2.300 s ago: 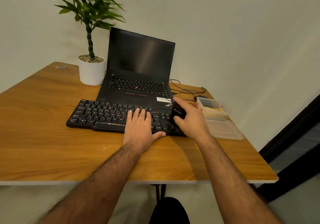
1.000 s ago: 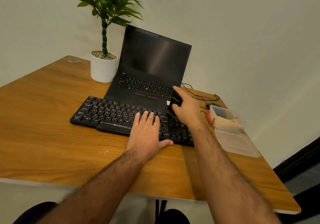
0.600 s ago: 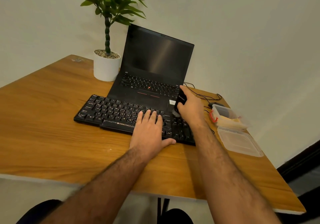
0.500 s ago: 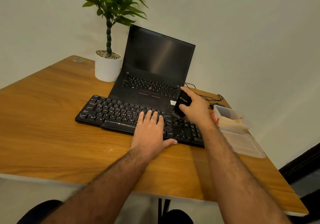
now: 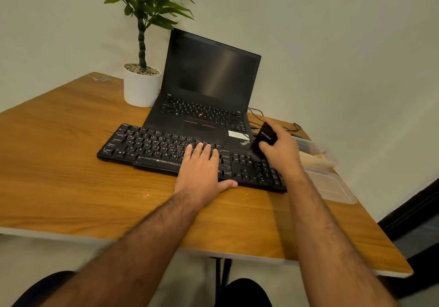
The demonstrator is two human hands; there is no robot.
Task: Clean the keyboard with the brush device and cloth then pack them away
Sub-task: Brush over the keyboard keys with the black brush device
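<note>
A black keyboard (image 5: 152, 147) lies across the wooden table (image 5: 59, 176), in front of an open black laptop (image 5: 209, 88). My left hand (image 5: 202, 171) rests flat on the keyboard's middle, fingers spread, thumb on the table edge side. My right hand (image 5: 280, 149) grips a small black brush device (image 5: 264, 138), tilted, just above the keyboard's right end near the number pad. A pale cloth (image 5: 316, 160) lies in a clear plastic box (image 5: 308, 146), partly hidden behind my right hand and blurred.
The box's clear lid (image 5: 330, 186) lies flat on the table right of the keyboard. A white pot with a green plant (image 5: 141, 88) stands left of the laptop. Black cables (image 5: 256, 114) run behind the laptop. The table's right edge is close to the lid.
My right hand has carried the brush device from the keyboard's upper right rows outward to the right end. The left hand has stayed flat on the keys. The camera has shifted slightly.
</note>
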